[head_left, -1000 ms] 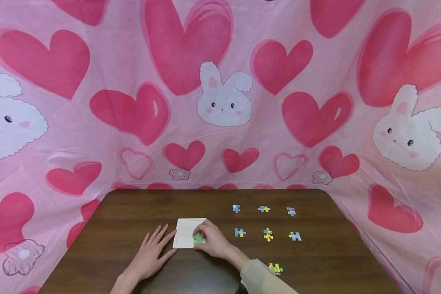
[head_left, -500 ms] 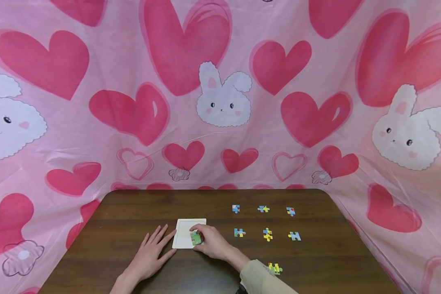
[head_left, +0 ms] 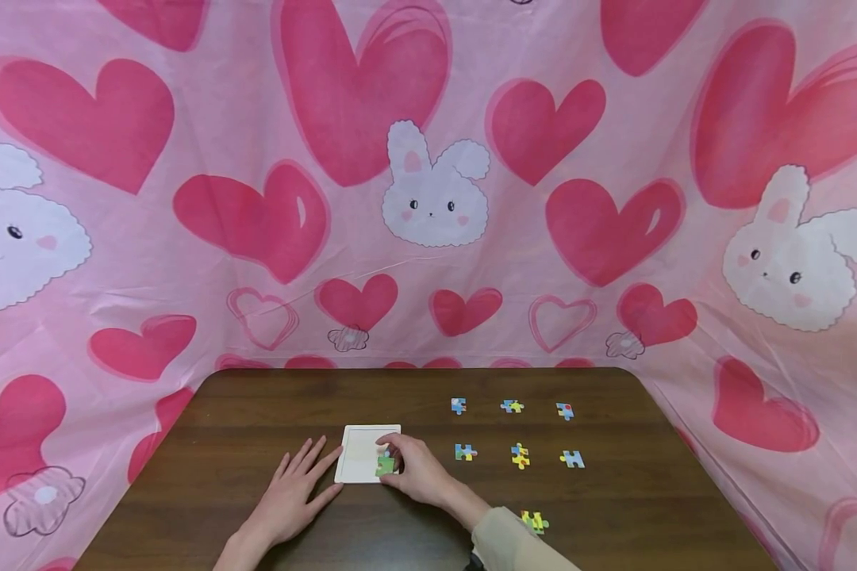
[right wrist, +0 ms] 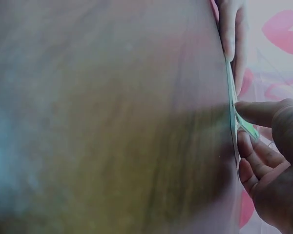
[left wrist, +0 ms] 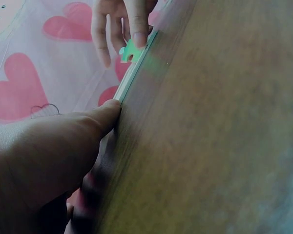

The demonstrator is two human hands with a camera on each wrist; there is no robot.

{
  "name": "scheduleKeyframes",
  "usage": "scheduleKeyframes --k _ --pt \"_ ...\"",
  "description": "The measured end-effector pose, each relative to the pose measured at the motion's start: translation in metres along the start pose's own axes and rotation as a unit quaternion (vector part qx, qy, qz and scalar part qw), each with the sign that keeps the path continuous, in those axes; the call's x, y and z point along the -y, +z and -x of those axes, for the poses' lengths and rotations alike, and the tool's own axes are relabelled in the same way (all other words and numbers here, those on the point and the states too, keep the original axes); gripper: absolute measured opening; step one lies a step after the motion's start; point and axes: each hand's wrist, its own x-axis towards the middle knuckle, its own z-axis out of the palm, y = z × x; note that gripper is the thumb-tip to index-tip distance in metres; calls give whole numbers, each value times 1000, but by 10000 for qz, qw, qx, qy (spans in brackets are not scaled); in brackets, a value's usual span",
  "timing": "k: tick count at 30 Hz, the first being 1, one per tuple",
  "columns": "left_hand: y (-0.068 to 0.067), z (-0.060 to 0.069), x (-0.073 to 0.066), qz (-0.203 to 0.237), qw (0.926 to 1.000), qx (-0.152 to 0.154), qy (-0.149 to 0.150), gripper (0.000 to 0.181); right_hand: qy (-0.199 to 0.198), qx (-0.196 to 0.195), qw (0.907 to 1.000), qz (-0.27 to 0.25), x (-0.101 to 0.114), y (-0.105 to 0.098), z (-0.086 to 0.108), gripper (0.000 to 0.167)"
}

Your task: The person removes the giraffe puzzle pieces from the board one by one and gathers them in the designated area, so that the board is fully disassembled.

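A green jigsaw puzzle piece (head_left: pixel 385 465) is held by my right hand (head_left: pixel 423 473) at the lower right part of a white puzzle tray (head_left: pixel 359 458). In the left wrist view the piece (left wrist: pixel 131 51) tilts up from the tray's surface, with the thumb at its near side. The right wrist view shows the piece (right wrist: pixel 248 127) between thumb and fingers. My left hand (head_left: pixel 294 497) lies with fingers spread on the table, its index fingertip and thumb touching the tray's left edge.
Several loose puzzle pieces lie apart on the brown wooden table (head_left: pixel 257 420), right of the tray. A yellow-green piece (head_left: pixel 535 521) sits nearest, beside the right sleeve (head_left: pixel 514 543). A pink curtain (head_left: pixel 428 317) with hearts and rabbits hangs around the table.
The green piece was shifted slightly left and turned in my right hand, then brought back a little to the right. My left hand has stayed in place.
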Motion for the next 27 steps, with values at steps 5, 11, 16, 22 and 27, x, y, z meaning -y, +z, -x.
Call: scheduleKeyframes --k 5,11,16,22,27 --pt "1 -1 2 92 10000 7 -37 64 278 -253 9983 -452 20 -11 9 41" --pt "0 -1 1 87 9999 51 -41 65 271 -163 9988 -384 20 -12 10 42" --pt "-1 -1 0 75 10000 33 -50 64 254 124 9979 -581 22 -13 9 46" --pt "0 -1 1 119 9999 -78 -4 63 318 144 9961 -806 21 -8 6 44" --pt "-1 -1 0 50 10000 -23 -10 63 345 1 9934 -1096 20 -11 5 39"
